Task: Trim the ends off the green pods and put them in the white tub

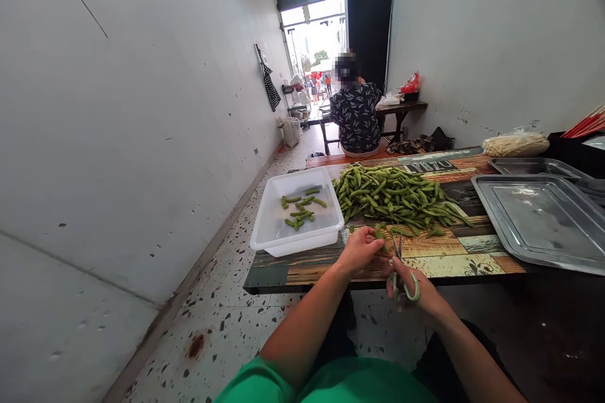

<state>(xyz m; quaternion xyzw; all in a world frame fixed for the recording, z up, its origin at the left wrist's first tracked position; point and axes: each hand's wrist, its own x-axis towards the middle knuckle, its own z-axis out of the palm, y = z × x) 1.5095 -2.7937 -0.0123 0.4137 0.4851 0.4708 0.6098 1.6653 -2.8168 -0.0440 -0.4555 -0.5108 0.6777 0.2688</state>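
Observation:
My left hand (362,250) is closed on a green edamame pod (380,236), held up over the table's near edge. Close beside it, my right hand (416,286) has its fingers in the pale green handles of a pair of scissors (397,250). The blades point away from me, next to the pod; whether they touch it I cannot tell. Beyond my hands lies a big heap of edamame pods (392,195). To the left stands a white plastic tub (265,227) with several pods on its bottom.
The patchwork wood table (454,252) carries metal trays (539,220) at right and a bag of wooden skewers (516,142) behind them. A person (357,116) in a dark patterned shirt sits farther off, facing away. A white wall (142,107) runs along the left.

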